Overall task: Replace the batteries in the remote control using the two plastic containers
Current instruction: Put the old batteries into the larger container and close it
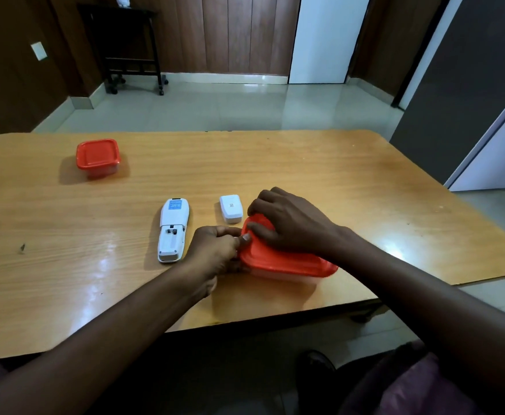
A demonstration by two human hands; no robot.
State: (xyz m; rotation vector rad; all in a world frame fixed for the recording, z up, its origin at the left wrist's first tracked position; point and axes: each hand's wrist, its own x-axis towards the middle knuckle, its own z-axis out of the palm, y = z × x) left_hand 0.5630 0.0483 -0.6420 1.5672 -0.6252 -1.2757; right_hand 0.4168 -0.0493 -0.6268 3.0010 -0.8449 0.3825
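A white remote control point(172, 229) lies face down on the wooden table point(65, 265), its battery compartment open. Its white battery cover point(230, 208) rests just to the right. A clear plastic container with a red lid point(287, 262) sits near the table's front edge. My left hand point(215, 250) grips that container's left corner, thumb at the lid's rim. My right hand point(287, 223) lies on top of the lid, fingers curled over its far left corner. A second, smaller red-lidded container point(98, 157) stands shut at the far left. No batteries are visible.
The table's front edge runs close below the near container. Beyond the table lie a tiled floor, a dark wheeled stand point(131, 49) and wooden doors. My knees and a dark shoe point(315, 363) show under the table edge.
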